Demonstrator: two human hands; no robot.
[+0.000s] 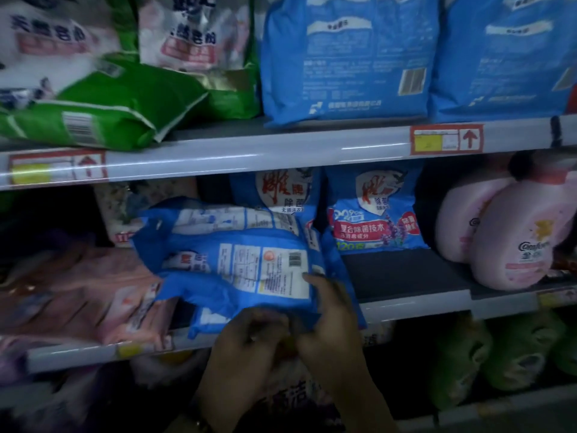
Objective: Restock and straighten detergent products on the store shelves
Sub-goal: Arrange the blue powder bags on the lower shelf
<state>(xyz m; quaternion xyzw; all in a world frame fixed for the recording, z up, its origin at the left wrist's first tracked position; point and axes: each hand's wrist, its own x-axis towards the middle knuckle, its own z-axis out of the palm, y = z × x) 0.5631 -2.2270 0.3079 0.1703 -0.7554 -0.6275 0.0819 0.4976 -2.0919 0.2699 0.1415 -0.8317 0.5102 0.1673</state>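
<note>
Both hands (pixel 290 332) gripping blue detergent bag (pixel 231 260), pink bags (pixel 78 295) left, upright blue bag (pixel 374 214) behind

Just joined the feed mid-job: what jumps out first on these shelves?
Both hands, left hand and right hand, grip the near edge of a blue detergent bag lying flat, back side up, at the front of the middle shelf. Behind it, two matching blue bags stand upright. On the top shelf, a green bag has toppled over the edge.
</note>
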